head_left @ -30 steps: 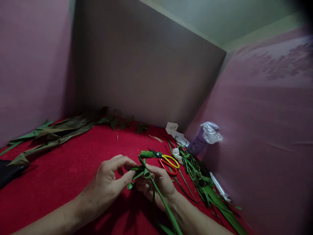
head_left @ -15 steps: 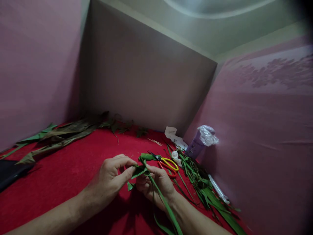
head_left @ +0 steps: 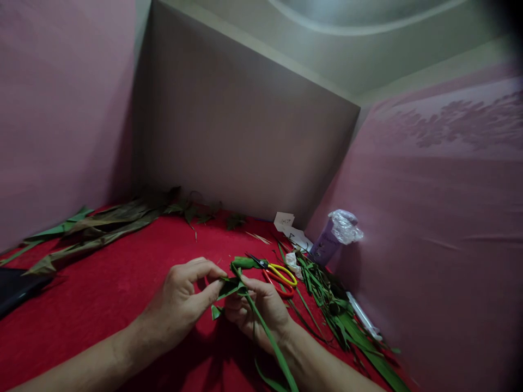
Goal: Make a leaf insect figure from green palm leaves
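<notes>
Left hand [head_left: 180, 296]: thumb and index fingers [head_left: 210, 268] together at the tips, clamped on the left end of the folded green leaf [head_left: 229, 287].
Right hand [head_left: 265, 313]: thumb pressed on the same leaf from the right, other fingers curled under it; exact contact of those is hidden.
Folded green leaf: held between both hands, low centre of view, above the red surface [head_left: 122, 283]. Fold pattern too small to read.
Long green strip [head_left: 269, 335]: runs from the leaf at the right hand down toward the bottom edge, crossing in front of the right palm.
Scissors [head_left: 278, 276]: just beyond the right hand, one yellow handle loop, one red, dark blades pointing away to the left.
Rolled green piece [head_left: 245, 263]: by the scissor blades.
Crumpled white scrap [head_left: 291, 260]: just right of scissors.
Green strip pile [head_left: 327, 296]: right side, along the pink wall [head_left: 429, 261].
Purple container [head_left: 324, 245]: tilted, clear plastic [head_left: 347, 227] at its top, near the pile.
Thin sticks [head_left: 258, 238]: lying beyond the scissors.
Dull long leaves [head_left: 106, 228]: far left.
Dark flat object [head_left: 20, 288]: left edge, partly cut off.
</notes>
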The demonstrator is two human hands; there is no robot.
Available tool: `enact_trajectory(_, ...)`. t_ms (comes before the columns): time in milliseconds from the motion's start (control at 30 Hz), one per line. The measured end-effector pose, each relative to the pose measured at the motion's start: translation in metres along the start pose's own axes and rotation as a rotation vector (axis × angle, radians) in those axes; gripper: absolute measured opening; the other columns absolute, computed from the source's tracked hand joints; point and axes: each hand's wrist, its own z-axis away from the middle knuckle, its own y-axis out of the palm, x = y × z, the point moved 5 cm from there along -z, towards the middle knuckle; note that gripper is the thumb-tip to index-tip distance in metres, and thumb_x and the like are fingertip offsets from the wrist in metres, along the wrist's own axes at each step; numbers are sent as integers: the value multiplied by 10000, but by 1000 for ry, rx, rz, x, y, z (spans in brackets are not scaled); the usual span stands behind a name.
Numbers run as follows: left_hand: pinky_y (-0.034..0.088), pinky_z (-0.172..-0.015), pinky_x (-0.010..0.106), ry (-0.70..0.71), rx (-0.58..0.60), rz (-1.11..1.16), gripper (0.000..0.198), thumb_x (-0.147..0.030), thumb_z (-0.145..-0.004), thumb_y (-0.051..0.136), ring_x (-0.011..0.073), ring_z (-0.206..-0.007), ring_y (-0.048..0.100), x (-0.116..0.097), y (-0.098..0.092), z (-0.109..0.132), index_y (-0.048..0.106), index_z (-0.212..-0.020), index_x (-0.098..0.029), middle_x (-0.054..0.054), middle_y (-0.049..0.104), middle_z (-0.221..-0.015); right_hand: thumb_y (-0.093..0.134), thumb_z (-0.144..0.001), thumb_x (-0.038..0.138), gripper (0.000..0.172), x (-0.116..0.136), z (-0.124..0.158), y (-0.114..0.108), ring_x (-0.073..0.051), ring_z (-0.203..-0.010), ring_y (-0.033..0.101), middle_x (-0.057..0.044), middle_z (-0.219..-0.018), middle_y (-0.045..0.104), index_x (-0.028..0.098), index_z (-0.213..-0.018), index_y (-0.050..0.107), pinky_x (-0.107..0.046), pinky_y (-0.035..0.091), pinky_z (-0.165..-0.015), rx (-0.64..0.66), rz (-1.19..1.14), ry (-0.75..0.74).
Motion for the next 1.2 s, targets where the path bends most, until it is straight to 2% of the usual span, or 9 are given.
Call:
enact_trajectory(267, 423, -629, 303, -7, -12, -31, 127, -191, -767, 516, 165, -650, 565, 1, 0, 2, 630, -714, -171, 7, 608, -665, 645, -691, 172, 159, 0, 0, -3, -77, -513, 492, -18, -601, 561, 58, -783, 584, -168, 363, -463, -64, 36, -14)
enact_trajectory(567, 428, -614, 289, 4, -12, -50, 134, -198, -775, 518, 157, -643, 565, 2, 0, 2, 631, -704, -181, 3, 610, -663, 618, -716, 209, 129, 2, 0, 0, -78, -480, 459, 7, -552, 524, 83, -731, 594, -197, 369, -483, -79, 146, -81)
enact_trajectory(900, 458, -665, 293, -4, 0, 22, 137, -191, -783, 524, 163, -699, 598, -2, 0, 2, 661, -786, -194, 9, 650, -717, 628, -713, 209, 120, 3, 1, 4, -82, -499, 461, 7, -565, 530, 97, -714, 587, -202, 368, -501, -40, 158, -111)
enact_trajectory(1200, 475, -708, 307, -20, 13, 53, 126, -205, -790, 536, 176, -748, 618, -3, 0, 4, 653, -835, -205, 14, 675, -779, 634, -724, 196, 121, 10, 3, 10, -67, -488, 462, 3, -609, 540, 84, -765, 610, -191, 377, -495, -34, 258, -229)
